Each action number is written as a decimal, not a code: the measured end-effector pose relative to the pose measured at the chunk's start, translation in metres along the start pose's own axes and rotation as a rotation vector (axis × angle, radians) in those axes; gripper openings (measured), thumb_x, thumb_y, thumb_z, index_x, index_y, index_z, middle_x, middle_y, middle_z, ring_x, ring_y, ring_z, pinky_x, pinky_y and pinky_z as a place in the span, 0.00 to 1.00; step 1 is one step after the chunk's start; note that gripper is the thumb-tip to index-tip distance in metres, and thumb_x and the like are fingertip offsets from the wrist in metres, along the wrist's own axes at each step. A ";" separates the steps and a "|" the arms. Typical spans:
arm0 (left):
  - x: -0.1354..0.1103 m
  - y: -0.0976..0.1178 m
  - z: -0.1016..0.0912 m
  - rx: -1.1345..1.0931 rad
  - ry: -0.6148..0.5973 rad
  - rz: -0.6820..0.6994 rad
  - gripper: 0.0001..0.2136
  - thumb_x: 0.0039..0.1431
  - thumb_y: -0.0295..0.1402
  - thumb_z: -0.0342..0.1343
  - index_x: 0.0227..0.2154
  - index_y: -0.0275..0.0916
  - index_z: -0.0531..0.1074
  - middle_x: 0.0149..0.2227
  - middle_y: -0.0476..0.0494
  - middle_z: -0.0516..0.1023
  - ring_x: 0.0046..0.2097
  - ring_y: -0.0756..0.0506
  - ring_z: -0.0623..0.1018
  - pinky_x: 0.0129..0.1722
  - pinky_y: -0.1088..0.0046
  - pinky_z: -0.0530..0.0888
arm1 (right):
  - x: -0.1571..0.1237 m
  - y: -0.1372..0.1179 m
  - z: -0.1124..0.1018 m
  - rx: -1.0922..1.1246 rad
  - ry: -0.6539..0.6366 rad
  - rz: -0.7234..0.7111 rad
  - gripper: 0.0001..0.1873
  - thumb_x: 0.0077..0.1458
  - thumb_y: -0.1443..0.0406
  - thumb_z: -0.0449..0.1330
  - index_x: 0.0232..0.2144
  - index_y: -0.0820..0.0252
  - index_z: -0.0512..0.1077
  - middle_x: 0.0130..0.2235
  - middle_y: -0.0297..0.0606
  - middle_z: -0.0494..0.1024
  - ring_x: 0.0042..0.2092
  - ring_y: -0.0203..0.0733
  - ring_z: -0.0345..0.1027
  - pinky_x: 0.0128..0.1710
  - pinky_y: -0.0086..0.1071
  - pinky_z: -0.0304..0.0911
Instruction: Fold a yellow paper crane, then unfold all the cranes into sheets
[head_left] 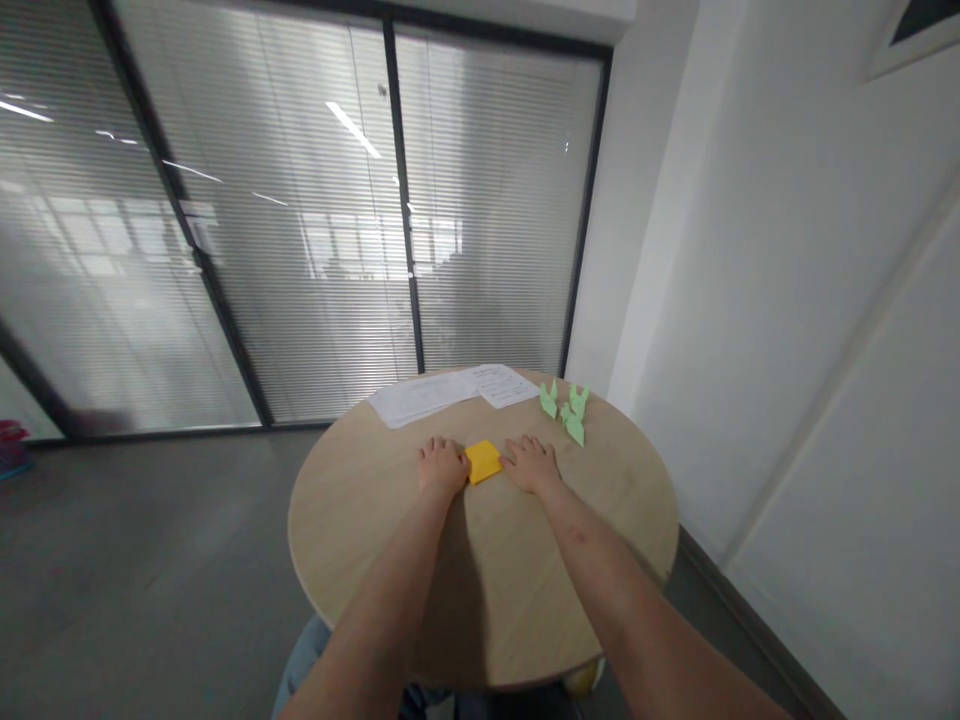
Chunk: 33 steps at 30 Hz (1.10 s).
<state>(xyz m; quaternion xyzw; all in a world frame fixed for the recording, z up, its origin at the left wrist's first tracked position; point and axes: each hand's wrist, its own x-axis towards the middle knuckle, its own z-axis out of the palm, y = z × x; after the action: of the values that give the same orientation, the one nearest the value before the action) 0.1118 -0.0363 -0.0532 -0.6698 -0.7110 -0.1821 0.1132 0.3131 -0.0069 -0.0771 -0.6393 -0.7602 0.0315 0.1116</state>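
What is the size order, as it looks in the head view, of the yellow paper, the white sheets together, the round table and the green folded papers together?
1. Round table
2. White sheets
3. Yellow paper and green folded papers: too alike to rank.

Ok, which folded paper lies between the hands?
The yellow paper, flat between the left hand and right hand; the green folded papers are pointed and sit beyond the right hand.

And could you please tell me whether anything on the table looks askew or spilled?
Only the white sheets near the far edge of the table look slightly askew, at differing angles. The yellow paper looks neat. No spill shows.
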 end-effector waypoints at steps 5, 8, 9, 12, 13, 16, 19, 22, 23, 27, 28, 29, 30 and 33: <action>-0.001 -0.001 -0.003 -0.016 0.050 0.007 0.16 0.64 0.34 0.46 0.46 0.35 0.76 0.53 0.31 0.76 0.57 0.35 0.70 0.57 0.57 0.64 | -0.004 0.001 -0.005 0.006 0.039 -0.023 0.31 0.67 0.45 0.42 0.64 0.48 0.64 0.68 0.47 0.62 0.68 0.54 0.50 0.63 0.55 0.45; -0.002 -0.001 -0.005 -0.027 0.059 0.024 0.15 0.63 0.34 0.47 0.46 0.37 0.77 0.54 0.34 0.76 0.57 0.36 0.70 0.58 0.58 0.63 | -0.008 0.002 -0.006 0.015 0.093 -0.042 0.28 0.68 0.48 0.43 0.59 0.50 0.69 0.63 0.46 0.68 0.65 0.52 0.56 0.61 0.50 0.48; -0.003 -0.002 -0.006 -0.032 0.057 0.035 0.15 0.63 0.34 0.48 0.46 0.37 0.77 0.54 0.34 0.76 0.57 0.35 0.70 0.59 0.58 0.62 | -0.009 0.003 -0.006 0.022 0.111 -0.045 0.27 0.68 0.48 0.43 0.58 0.50 0.70 0.62 0.46 0.70 0.64 0.51 0.58 0.61 0.49 0.49; -0.005 -0.002 -0.009 -0.052 0.046 0.069 0.16 0.63 0.35 0.50 0.48 0.38 0.77 0.56 0.33 0.75 0.59 0.35 0.69 0.60 0.57 0.61 | -0.010 0.004 -0.006 0.060 0.167 -0.045 0.25 0.68 0.49 0.46 0.57 0.52 0.71 0.58 0.44 0.74 0.60 0.49 0.62 0.59 0.45 0.52; -0.005 -0.002 -0.010 -0.058 0.040 0.079 0.16 0.63 0.36 0.50 0.48 0.39 0.77 0.56 0.33 0.75 0.59 0.35 0.69 0.61 0.57 0.61 | -0.010 0.004 -0.006 0.071 0.180 -0.041 0.25 0.68 0.49 0.46 0.57 0.52 0.70 0.58 0.44 0.74 0.60 0.49 0.63 0.59 0.43 0.52; -0.006 -0.001 -0.012 -0.076 0.023 0.135 0.16 0.62 0.38 0.52 0.49 0.41 0.77 0.56 0.36 0.75 0.59 0.36 0.69 0.62 0.56 0.60 | -0.011 0.004 -0.007 0.088 0.194 -0.039 0.27 0.67 0.48 0.49 0.60 0.53 0.68 0.59 0.45 0.74 0.60 0.49 0.62 0.59 0.42 0.52; -0.004 -0.001 -0.012 -0.105 0.010 0.241 0.16 0.62 0.39 0.53 0.48 0.42 0.78 0.54 0.38 0.77 0.59 0.37 0.70 0.62 0.59 0.62 | -0.012 0.004 -0.010 0.094 0.194 -0.056 0.28 0.65 0.48 0.53 0.61 0.53 0.68 0.61 0.45 0.72 0.61 0.49 0.61 0.59 0.41 0.52; -0.002 0.000 -0.010 -0.124 -0.051 0.322 0.15 0.62 0.39 0.52 0.44 0.41 0.80 0.49 0.39 0.80 0.54 0.39 0.74 0.58 0.63 0.66 | -0.014 0.004 -0.013 0.087 0.197 -0.078 0.25 0.65 0.50 0.54 0.60 0.52 0.69 0.60 0.43 0.73 0.60 0.48 0.62 0.59 0.39 0.54; -0.002 0.000 -0.010 -0.123 -0.081 0.334 0.15 0.62 0.39 0.51 0.43 0.41 0.81 0.47 0.39 0.81 0.52 0.39 0.75 0.56 0.63 0.68 | -0.015 0.004 -0.013 0.082 0.196 -0.087 0.24 0.65 0.51 0.54 0.59 0.52 0.69 0.59 0.43 0.74 0.60 0.48 0.63 0.58 0.39 0.54; 0.000 0.001 -0.009 -0.099 -0.149 0.351 0.16 0.64 0.39 0.48 0.39 0.42 0.82 0.42 0.40 0.83 0.46 0.40 0.78 0.48 0.65 0.71 | -0.018 0.004 -0.017 0.068 0.187 -0.109 0.20 0.66 0.56 0.53 0.56 0.52 0.72 0.56 0.41 0.76 0.57 0.45 0.66 0.57 0.37 0.55; 0.000 0.001 -0.009 -0.096 -0.146 0.353 0.17 0.64 0.39 0.47 0.39 0.42 0.82 0.41 0.41 0.83 0.45 0.40 0.78 0.47 0.65 0.71 | -0.018 0.004 -0.018 0.065 0.186 -0.102 0.20 0.67 0.57 0.53 0.56 0.52 0.72 0.56 0.42 0.76 0.57 0.45 0.66 0.57 0.36 0.55; 0.000 0.001 -0.009 -0.095 -0.139 0.352 0.17 0.65 0.40 0.47 0.38 0.42 0.81 0.41 0.41 0.83 0.45 0.40 0.77 0.47 0.65 0.71 | -0.019 0.003 -0.018 0.062 0.186 -0.092 0.20 0.67 0.57 0.52 0.56 0.53 0.72 0.56 0.43 0.76 0.56 0.45 0.66 0.58 0.36 0.55; 0.000 0.001 -0.010 -0.096 -0.128 0.346 0.18 0.65 0.40 0.46 0.37 0.42 0.81 0.41 0.40 0.82 0.45 0.40 0.77 0.48 0.65 0.71 | -0.019 0.003 -0.019 0.059 0.187 -0.080 0.20 0.67 0.57 0.52 0.57 0.54 0.72 0.56 0.44 0.76 0.56 0.45 0.66 0.58 0.36 0.55; -0.001 0.000 -0.010 -0.115 -0.069 0.303 0.18 0.65 0.41 0.46 0.40 0.40 0.80 0.43 0.39 0.81 0.48 0.40 0.76 0.52 0.65 0.70 | -0.022 0.002 -0.020 0.063 0.210 -0.086 0.23 0.68 0.57 0.50 0.60 0.55 0.69 0.57 0.46 0.75 0.57 0.47 0.65 0.58 0.38 0.55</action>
<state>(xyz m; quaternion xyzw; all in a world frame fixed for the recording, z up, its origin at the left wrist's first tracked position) 0.1112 -0.0410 -0.0447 -0.7806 -0.5936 -0.1802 0.0763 0.3226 -0.0295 -0.0605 -0.6022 -0.7696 -0.0168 0.2118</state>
